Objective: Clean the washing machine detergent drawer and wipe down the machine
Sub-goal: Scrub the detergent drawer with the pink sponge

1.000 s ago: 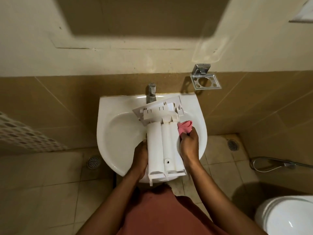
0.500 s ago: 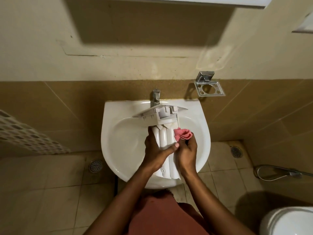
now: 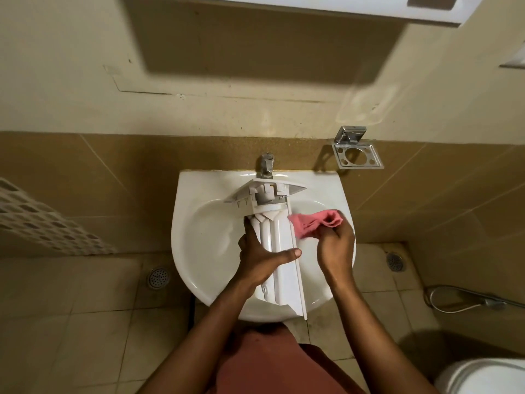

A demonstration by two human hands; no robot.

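nearest you, at 6 o'clock, your forearms rise from a reddish garment (image 3: pixel 270 365), and a white toilet (image 3: pixel 483 376) sits at 5 o'clock on the tiled floor

your left hand (image 3: pixel 255 260) grips the detergent drawer (image 3: pixel 281 234), with the fingers curled round its 9 o'clock edge and the thumb laid across the top. your right hand (image 3: pixel 336 251), at the drawer's 3 o'clock, has its fingers closed on a bunched pink cloth (image 3: pixel 312 223). the cloth's loose corner reaches the drawer's side wall; whether it presses on the plastic i cannot tell

the drawer lies lengthwise over the white basin (image 3: pixel 199 237). its near end overhangs the rim at 6 o'clock and its front panel points to 12 o'clock, just below the tap (image 3: pixel 265 166). no water shows running from the tap

further off, a metal holder (image 3: pixel 356 155) hangs on the tiled wall at 1 o'clock, and a white cabinet (image 3: pixel 312 7) crosses the top edge at 12 o'clock

as i judge it, you are early in the job. the drawer is out of the machine and at the basin, and the wiping of it is the step in hand. the plastic looks white, but any residue is too small to tell. left to do are the remaining faces and channels, perhaps a rinse, refitting the drawer, and the whole wipe-down of the washing machine, which is not in view here
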